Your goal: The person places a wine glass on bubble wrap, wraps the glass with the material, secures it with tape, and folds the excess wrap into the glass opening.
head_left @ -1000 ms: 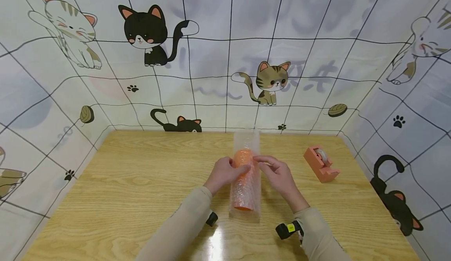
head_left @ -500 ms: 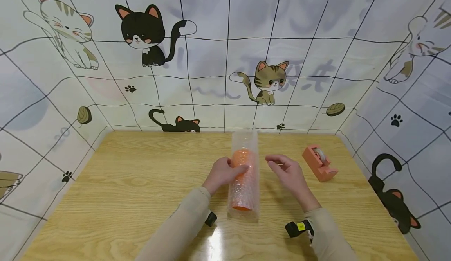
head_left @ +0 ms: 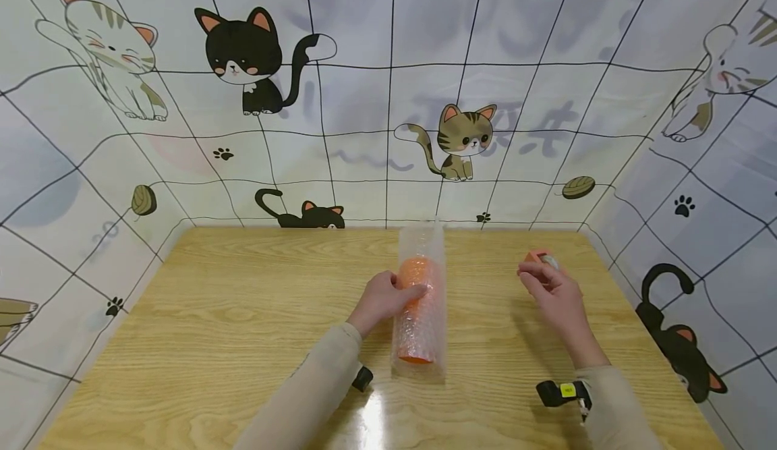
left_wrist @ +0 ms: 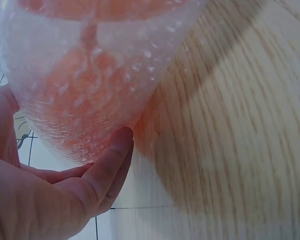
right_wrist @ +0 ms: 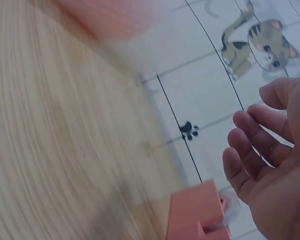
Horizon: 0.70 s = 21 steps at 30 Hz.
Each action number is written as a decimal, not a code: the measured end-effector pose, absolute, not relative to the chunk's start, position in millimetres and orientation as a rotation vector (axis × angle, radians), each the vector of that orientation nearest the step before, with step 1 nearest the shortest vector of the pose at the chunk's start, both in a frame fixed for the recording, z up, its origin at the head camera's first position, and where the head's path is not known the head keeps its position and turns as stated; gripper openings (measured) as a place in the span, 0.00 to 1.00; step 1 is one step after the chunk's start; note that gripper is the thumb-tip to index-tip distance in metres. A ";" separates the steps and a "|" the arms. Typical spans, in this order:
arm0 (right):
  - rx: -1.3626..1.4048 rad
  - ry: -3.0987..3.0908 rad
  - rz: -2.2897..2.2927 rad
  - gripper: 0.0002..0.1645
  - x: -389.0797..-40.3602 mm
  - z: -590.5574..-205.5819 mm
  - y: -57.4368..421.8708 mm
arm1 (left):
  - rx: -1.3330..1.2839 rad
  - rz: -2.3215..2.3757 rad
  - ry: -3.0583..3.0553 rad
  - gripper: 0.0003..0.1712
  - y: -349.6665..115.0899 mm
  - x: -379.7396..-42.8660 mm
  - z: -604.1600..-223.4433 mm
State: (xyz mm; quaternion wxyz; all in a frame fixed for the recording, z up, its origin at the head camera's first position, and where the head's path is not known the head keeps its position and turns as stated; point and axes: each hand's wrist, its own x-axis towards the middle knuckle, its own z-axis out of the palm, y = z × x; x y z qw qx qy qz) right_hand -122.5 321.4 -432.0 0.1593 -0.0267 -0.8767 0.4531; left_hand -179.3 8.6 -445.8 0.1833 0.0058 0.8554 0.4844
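An orange cylindrical object wrapped in clear bubble wrap [head_left: 419, 328] lies lengthwise in the middle of the table. My left hand [head_left: 382, 300] grips it from the left side, thumb over the top; in the left wrist view the fingers [left_wrist: 107, 162] curl round the wrapped end. To the right, my right hand [head_left: 555, 298] hovers over the salmon-pink tape dispenser [head_left: 534, 256] and hides most of it. The right wrist view has this hand [right_wrist: 270, 150] with loosely bent fingers holding nothing, and the tape dispenser [right_wrist: 192, 210] just below it.
The wooden table [head_left: 243, 315] meets a cloth backdrop [head_left: 364, 99] printed with cats and grid lines at the back and both sides. Bubble wrap extends beyond the orange object at its far and near ends. A strapped camera [head_left: 555, 392] hangs at the right wrist.
My right hand has let go of the bubble wrap and moved right, over to the tape dispenser. The left hand stays on the wrapped object.
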 end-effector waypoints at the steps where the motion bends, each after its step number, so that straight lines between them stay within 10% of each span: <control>1: -0.120 -2.511 1.276 0.20 -121.2 -430.9 326.8 | 0.016 1.368 2.411 0.39 8.5 -179.4 -446.0; 21: -0.627 -2.613 1.108 0.27 -115.6 -443.2 398.1 | 0.026 1.356 2.443 0.36 9.7 -179.4 -445.9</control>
